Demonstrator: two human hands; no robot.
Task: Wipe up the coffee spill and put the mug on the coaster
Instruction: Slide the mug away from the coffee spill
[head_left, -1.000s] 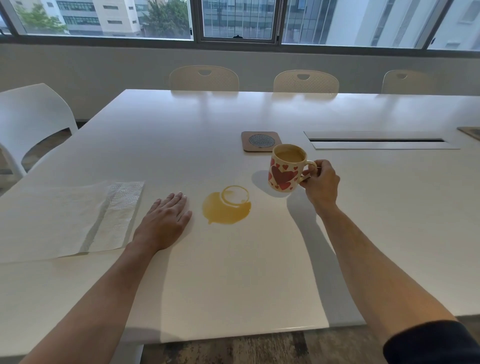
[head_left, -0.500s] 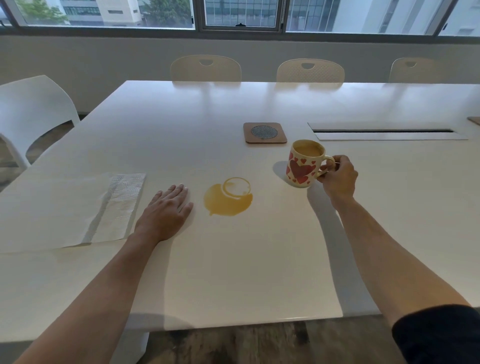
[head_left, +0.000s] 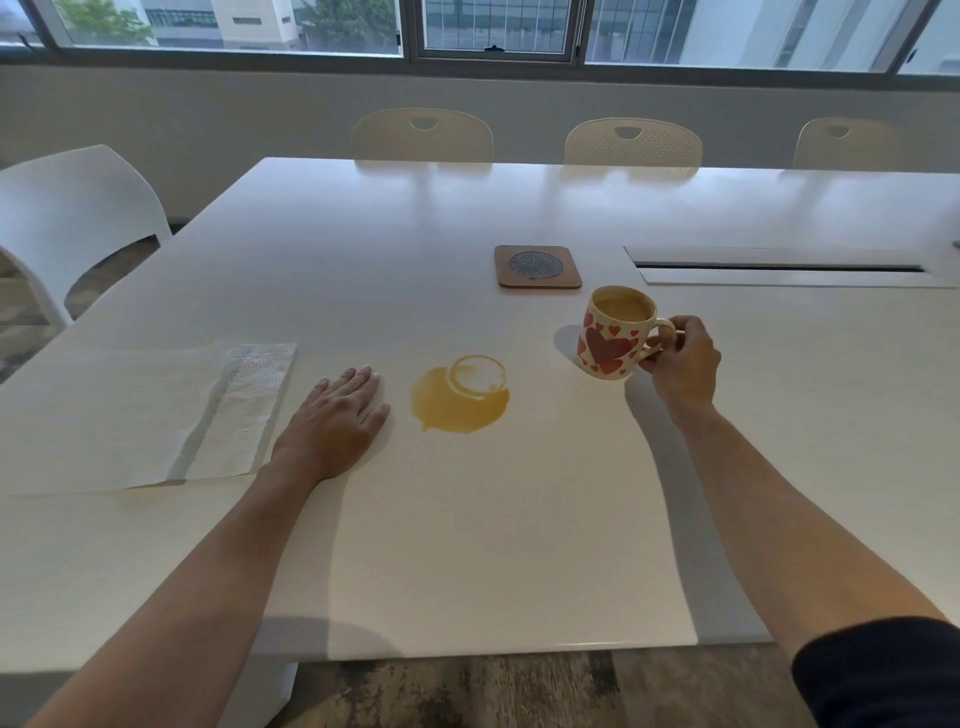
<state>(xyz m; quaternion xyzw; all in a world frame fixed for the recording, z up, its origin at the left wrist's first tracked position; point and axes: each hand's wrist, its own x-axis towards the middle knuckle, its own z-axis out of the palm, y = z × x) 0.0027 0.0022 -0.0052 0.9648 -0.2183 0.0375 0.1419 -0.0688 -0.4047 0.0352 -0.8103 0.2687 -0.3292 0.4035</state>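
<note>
The right hand (head_left: 681, 364) holds the mug (head_left: 613, 332) by its handle, with the fingers curled around it, in the right middle of the frame. The mug is cream with red hearts, it has light brown coffee inside, and it leans a little to the left. I cannot tell if its bottom touches the table (head_left: 467, 545) or is just above it. The coaster (head_left: 537, 266), a brown square with a grey round center, lies just above and left of the mug in the frame, not touching it. The coffee spill (head_left: 457, 397) is a yellow-brown puddle with a ring mark at its upper right, in the center of the frame, to the lower left of the mug. The left hand (head_left: 335, 418) lies flat on the table with straight fingers, palm down, just to the left of the spill and holding nothing. A white paper towel (head_left: 156, 410) lies unfolded at the left of the frame, beside the left hand.
</note>
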